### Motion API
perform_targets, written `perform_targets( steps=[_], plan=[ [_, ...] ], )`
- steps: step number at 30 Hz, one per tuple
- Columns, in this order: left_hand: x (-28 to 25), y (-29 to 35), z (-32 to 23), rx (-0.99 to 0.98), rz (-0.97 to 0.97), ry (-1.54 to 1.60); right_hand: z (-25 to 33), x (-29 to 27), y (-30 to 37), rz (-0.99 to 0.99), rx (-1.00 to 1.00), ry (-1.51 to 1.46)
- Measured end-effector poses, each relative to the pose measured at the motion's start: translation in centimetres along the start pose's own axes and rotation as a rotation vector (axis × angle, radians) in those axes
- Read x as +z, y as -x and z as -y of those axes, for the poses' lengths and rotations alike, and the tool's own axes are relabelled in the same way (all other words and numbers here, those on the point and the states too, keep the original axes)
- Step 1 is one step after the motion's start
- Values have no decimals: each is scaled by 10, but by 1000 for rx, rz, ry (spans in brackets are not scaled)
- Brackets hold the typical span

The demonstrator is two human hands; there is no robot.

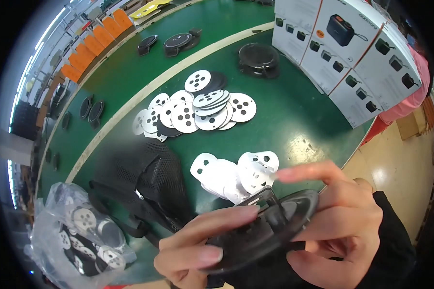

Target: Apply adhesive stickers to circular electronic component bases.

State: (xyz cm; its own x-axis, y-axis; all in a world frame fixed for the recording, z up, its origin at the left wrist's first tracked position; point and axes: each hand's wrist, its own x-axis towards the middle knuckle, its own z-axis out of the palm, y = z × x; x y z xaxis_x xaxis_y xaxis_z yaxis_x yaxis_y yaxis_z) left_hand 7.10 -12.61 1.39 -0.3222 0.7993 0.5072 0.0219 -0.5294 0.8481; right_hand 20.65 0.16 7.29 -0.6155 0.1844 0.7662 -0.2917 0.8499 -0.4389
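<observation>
A black round plastic part (248, 248) with a raised rectangular bracket is tilted between my hands at the lower middle. My left hand (193, 243) grips its left side, fingers on top near the bracket. My right hand (347, 216) holds the right rim with curled fingers, while its blurred index finger stretches left toward a small pile of white discs with holes (217, 176). Farther back lies a larger heap of white round discs with black holes (184, 116), a few showing black faces. What is under the part is hidden.
A black mesh bag (154, 178) lies left of my hands. Beside it is a clear plastic bag (58, 231) holding more discs. A black round part (258, 59) sits at the back, near white printed boxes (337, 53). A pale strip (178, 67) crosses the green table (299, 111).
</observation>
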Motion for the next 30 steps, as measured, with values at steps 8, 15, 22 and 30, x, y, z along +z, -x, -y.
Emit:
perform_targets(
  steps=[8,15,22,30],
  plan=[
    [-39,-12,-13,-27,275,87,5,13,3,-221,-47,-90],
    [-60,0,-31,-466,436,32,5,5,0,-153,83,-101],
    [-45,-6,-16,-433,343,116,4,25,5,-430,11,-67],
    [-54,-12,-24,-809,390,282,3,-3,16,53,91,-26]
  ],
)
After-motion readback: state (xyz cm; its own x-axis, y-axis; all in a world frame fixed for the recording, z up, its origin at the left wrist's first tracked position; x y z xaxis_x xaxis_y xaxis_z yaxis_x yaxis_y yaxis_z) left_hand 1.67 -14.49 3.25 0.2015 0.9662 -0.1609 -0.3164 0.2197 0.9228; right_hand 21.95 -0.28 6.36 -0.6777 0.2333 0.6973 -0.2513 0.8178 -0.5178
